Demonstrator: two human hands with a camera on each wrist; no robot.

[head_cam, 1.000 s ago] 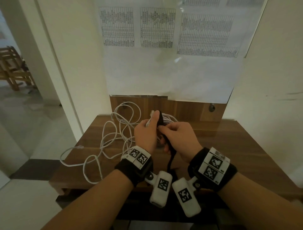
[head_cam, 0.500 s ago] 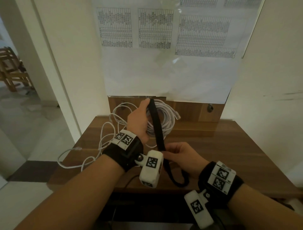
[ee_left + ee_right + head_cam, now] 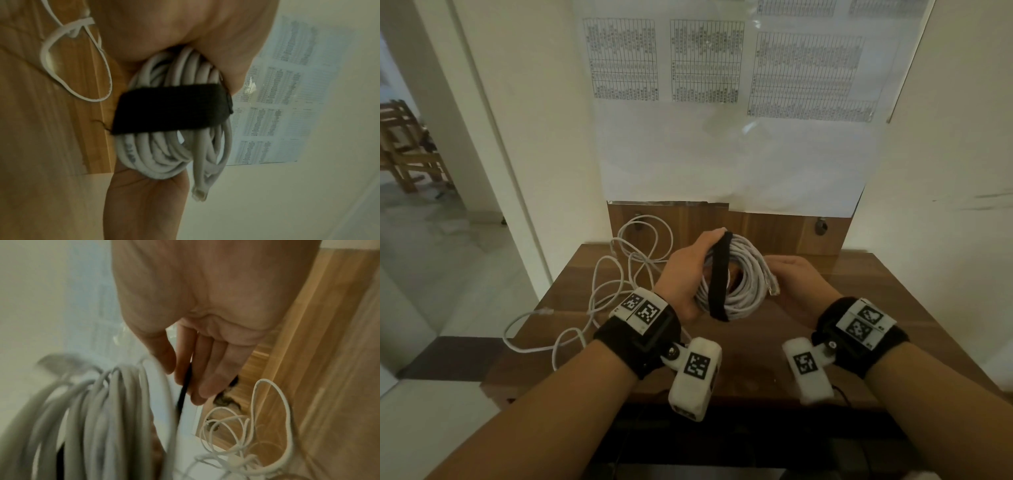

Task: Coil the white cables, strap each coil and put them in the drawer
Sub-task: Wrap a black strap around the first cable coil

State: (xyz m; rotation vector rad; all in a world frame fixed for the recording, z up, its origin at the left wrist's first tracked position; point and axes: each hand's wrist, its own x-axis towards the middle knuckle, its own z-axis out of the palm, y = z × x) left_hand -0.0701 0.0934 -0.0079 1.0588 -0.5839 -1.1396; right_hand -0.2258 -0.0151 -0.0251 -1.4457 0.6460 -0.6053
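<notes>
One cable is wound. In the middle of the head view the coil (image 3: 736, 277) is held up off the table (image 3: 893, 308), with a black strap (image 3: 717, 277) running across its near face from top to bottom. The left hand (image 3: 685, 270) grips the coil's left side, fingers curled round the bundle and the thumb on the strap's top end. In the left wrist view the strap (image 3: 172, 110) lies flat across the strands, and a plug (image 3: 199, 193) hangs free at the coil's lower right.

The right hand (image 3: 798, 281) sits just right of the coil, reaching behind it. In the right wrist view its fingers (image 3: 207, 369) are nearly straight, and a thin dark line, probably the strap's tail (image 3: 184, 391), runs between them. That view is blurred, so I cannot tell whether the hand pinches the tail or only brushes it.

So the strap looks laid on but not closed: it crosses the front, and its lower end hangs loose below the coil in the head view. Wrapping it round the back and fastening it seems to be the step in hand.

Much is left. A second cable (image 3: 619, 274) lies in loose, tangled loops on the table at centre left of the head view, one end trailing off the near left edge. It is uncoiled and unstrapped. No drawer can be picked out, so nothing shows as stored yet.
</notes>
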